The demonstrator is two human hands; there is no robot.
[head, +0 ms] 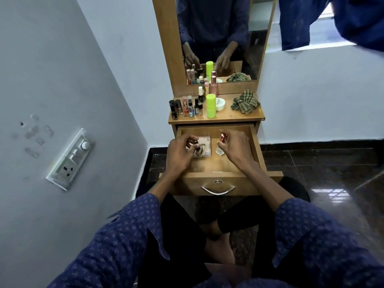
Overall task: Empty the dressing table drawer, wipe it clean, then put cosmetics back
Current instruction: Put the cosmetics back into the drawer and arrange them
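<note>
The wooden drawer (pixel 254 146) of the dressing table is pulled out toward me. Inside it, my left hand (pixel 179 152) grips a small dark nail polish bottle (pixel 197 148) over a clear plastic case (pixel 205 145). My right hand (pixel 234 148) holds a small clear perfume bottle with a red cap (pixel 222 142) at the drawer's middle. On the tabletop (pixel 228 116) stand several nail polish bottles (pixel 182 108), a lime green tube (pixel 211 106), a white round jar (pixel 220 103), a pink bottle (pixel 214 86) and a crumpled green checked cloth (pixel 245 101).
A mirror (pixel 218 38) rises behind the tabletop and reflects my hands. A grey wall with a switch and socket plate (pixel 69 160) stands on the left. Dark glossy floor (pixel 322 173) lies on the right. Blue fabric (pixel 311 21) hangs at the window, upper right.
</note>
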